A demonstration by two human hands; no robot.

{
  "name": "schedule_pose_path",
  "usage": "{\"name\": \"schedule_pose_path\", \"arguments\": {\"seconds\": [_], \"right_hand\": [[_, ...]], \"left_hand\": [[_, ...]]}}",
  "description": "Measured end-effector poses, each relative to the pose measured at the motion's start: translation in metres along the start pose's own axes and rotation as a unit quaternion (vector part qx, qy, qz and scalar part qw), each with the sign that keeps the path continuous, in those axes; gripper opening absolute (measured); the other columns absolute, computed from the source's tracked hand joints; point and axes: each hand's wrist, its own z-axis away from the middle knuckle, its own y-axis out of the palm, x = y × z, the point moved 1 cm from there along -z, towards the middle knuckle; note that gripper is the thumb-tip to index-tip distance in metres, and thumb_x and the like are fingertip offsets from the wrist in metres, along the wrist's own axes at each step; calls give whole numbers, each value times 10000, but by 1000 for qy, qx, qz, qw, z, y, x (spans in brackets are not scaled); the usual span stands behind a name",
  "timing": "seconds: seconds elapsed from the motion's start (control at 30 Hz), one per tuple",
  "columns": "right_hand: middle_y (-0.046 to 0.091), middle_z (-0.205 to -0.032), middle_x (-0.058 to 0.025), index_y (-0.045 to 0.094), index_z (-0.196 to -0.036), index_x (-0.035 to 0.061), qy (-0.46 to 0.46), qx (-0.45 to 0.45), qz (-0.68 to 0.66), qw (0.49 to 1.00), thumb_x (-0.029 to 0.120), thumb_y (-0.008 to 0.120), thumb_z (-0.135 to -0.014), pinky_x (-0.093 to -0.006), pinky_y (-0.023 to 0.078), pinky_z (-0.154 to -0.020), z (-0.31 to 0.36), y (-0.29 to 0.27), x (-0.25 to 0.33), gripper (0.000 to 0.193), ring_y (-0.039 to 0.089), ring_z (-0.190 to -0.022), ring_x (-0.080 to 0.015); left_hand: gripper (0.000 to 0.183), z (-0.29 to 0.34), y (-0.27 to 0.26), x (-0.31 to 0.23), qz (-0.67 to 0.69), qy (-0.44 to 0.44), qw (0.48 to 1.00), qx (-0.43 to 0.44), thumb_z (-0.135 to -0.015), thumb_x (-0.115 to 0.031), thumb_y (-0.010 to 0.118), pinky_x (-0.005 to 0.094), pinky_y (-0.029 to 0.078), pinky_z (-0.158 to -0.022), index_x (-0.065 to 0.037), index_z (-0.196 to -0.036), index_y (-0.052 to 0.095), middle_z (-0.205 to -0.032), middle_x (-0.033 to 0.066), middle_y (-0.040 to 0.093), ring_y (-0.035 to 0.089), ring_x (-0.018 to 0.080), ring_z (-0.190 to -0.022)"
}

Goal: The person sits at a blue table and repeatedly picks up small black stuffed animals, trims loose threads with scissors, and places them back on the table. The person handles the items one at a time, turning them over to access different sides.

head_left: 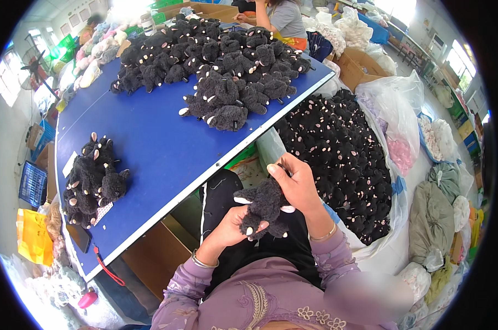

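Observation:
A small black plush toy with pale ears and feet is held between both hands above my lap. My left hand grips its lower left side, the thumb pressed near a pale foot. Around its upper right end closes my right hand, thumb on top; what lies under those fingers is hidden. On the blue table a smaller group of black plush toys lies at the left. A large heap of the same toys covers the far part.
Right of the table, a big plastic-lined sack is filled with black plush toys. A phone with a red strap lies at the table's near left corner. Another person sits beyond the table. Cardboard boxes and stuffed bags stand at the right.

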Motion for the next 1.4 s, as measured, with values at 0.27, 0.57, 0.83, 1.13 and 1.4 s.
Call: {"name": "schedule_pose_path", "arguments": {"seconds": [0.27, 0.57, 0.83, 1.13, 1.4], "right_hand": [[398, -628, 17, 451, -717, 6, -5, 12, 12, 1000, 193, 628, -901, -257, 321, -536, -7, 8, -12, 317, 331, -637, -51], [477, -653, 37, 515, -701, 24, 35, 31, -12, 999, 161, 644, -884, -222, 348, -589, -7, 13, -11, 263, 397, -640, -38], [478, -655, 41, 525, -711, 24, 60, 57, -2, 997, 161, 652, -872, -223, 350, -582, -6, 19, -2, 247, 399, -640, -34], [567, -730, 20, 606, -947, 16, 98, 3, -155, 983, 146, 595, -910, -177, 359, -527, -8, 12, -14, 135, 458, -588, -14], [552, -768, 37, 584, -978, 9, 49, 135, -56, 988, 38, 671, -843, -182, 389, -598, 12, 44, -10, 163, 476, -671, -14]], "left_hand": [[168, 7, -2, 2, 33, -21, 995, 92, -851, -86, 698, 229, 493, -673, -13, -991, 640, -827, -8, 652, 585, 59, -767], [194, 6, -15, -7, 19, -45, 992, 113, -859, -143, 693, 252, 509, -668, -9, -990, 643, -783, 26, 655, 617, 96, -745], [247, 7, -12, -5, -2, -33, 982, 187, -863, -178, 698, 258, 503, -745, -16, -1040, 637, -904, 20, 671, 616, 104, -803], [567, 0, -32, -6, 228, 73, 954, -182, -852, -180, 666, 374, 525, -877, 4, -1317, 398, -1156, 151, 571, 591, 225, -1032], [328, -1, -31, 6, 188, 81, 943, -264, -848, -65, 696, 282, 488, -867, -8, -1151, 585, -1077, 53, 636, 601, 140, -978]]}}
